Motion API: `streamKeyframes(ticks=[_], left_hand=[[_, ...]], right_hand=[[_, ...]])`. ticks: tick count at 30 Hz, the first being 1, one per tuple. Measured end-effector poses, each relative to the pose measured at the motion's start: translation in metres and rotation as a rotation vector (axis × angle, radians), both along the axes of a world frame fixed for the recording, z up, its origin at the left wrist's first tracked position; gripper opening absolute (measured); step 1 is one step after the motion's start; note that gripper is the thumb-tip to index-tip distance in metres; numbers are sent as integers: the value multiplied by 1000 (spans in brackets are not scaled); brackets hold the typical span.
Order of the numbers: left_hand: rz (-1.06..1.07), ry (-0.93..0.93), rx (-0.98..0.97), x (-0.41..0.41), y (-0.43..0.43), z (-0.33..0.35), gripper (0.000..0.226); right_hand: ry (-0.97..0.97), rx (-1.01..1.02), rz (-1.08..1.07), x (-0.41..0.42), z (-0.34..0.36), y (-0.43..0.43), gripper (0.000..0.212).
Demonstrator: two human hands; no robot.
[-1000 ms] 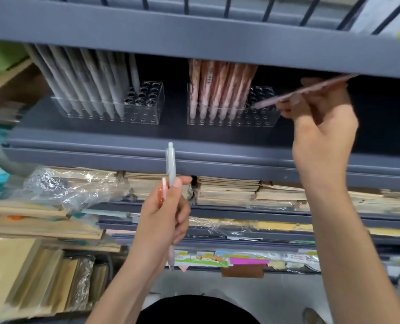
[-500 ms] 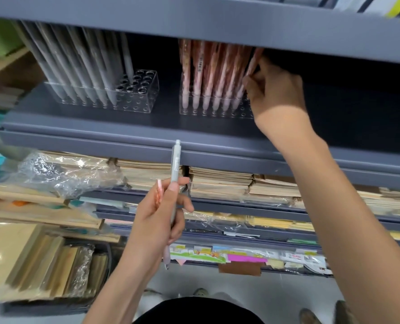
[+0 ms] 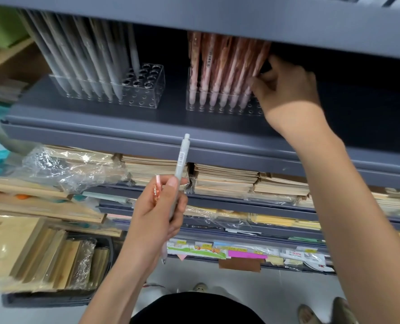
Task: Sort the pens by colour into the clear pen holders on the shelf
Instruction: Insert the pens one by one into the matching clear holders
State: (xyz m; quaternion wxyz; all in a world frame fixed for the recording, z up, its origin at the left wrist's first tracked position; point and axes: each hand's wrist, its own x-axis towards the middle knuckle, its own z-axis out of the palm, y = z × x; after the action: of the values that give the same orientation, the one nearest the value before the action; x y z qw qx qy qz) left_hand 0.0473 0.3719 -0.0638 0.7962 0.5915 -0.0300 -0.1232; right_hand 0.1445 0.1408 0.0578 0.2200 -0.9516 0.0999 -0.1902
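Reaching under the upper shelf, the right grip sits at the right end of the pink pens, with thumb and fingers against the last one. Whether it pinches that pen or only touches it cannot be told, because the fingertips lie in shadow, partly behind the pens. This hand also covers the right end of the right holder, so the holes there are hidden. The upper shelf's front edge cuts off the tops of the pink pens and of the grey pens in the left holder. Both rows lean and are blurred, so no count is sure. The shelf to the right of the hand is too dark to read.

The left grip is lower, in front of the shelf's lip, and is closed round two pens. A grey pen stands nearly upright, its clicker overlapping the lip. A pink pen lies beside it, and only its top and shiny clip show above the fingers. A tip sticks out below the palm; which pen it belongs to is unclear.

The left holder's right part shows open holes, with the last grey pen just beside them. A strip of shelf separates the two holders. Below the lip, notebooks and plastic wrap sit on the lower shelves behind the left grip. The frame's left edge is smeared.
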Motion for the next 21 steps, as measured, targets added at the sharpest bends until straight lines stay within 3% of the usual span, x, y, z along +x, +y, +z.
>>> streamKeyframes(ticks=[3,6,9,14,21], left_hand=[[-11,-15,6,4,6,2,30],[-36,-37,19,9,13,4,33],[-72,-57,30,16,21,9,34],[-140,-87,24,27,35,17,35],[-102,-50,-3,45,65,21,30]], right_hand=[[-197,246,-51,-19,-9,2,49],[-359,505,29,-42,-18,21,17],[-151,680,220,-56,-24,52,8],[154,767,553,-54,-34,87,10],[-13,1016,422,-34,-34,115,11]])
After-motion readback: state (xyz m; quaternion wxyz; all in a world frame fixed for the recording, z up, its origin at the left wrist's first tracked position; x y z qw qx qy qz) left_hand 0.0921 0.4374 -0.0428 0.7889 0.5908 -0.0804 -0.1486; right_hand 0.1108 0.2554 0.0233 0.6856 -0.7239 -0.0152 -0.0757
